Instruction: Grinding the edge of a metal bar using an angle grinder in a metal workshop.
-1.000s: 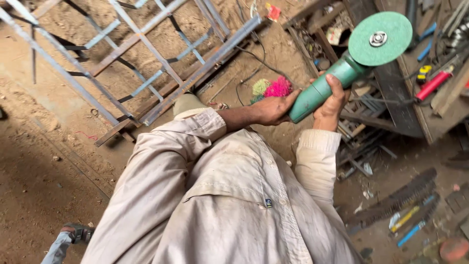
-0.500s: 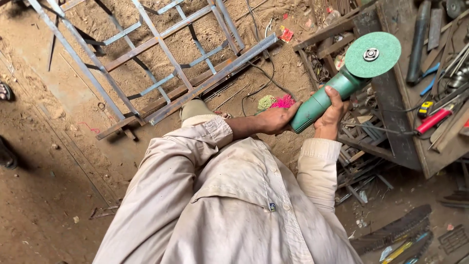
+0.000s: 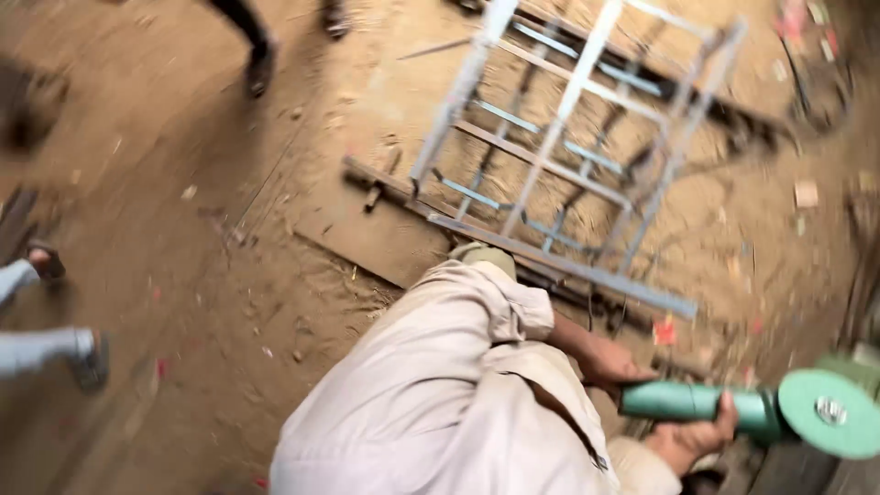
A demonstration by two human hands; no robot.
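Note:
I hold a green angle grinder [image 3: 697, 401] at the lower right, its round green disc [image 3: 830, 412] pointing right. My left hand [image 3: 612, 363] grips the rear end of its body. From below, my right hand [image 3: 689, 440] wraps around the body close to the disc. My light, dusty clothes [image 3: 440, 403] fill the lower middle. A welded metal grille frame [image 3: 568, 165] lies on the dirt floor just beyond my left arm. The picture is blurred by motion.
Another person's feet in sandals [image 3: 64, 353] stand at the left edge. A second person's dark leg and shoe [image 3: 257, 55] show at the top. A flat metal bar [image 3: 394, 188] lies beside the frame. Scraps and small red bits [image 3: 665, 330] litter the dirt.
The view has swung left, away from the tool bench; the frame now lies ahead. The grinder has dropped from tilted up to level at the lower right, still in both hands.

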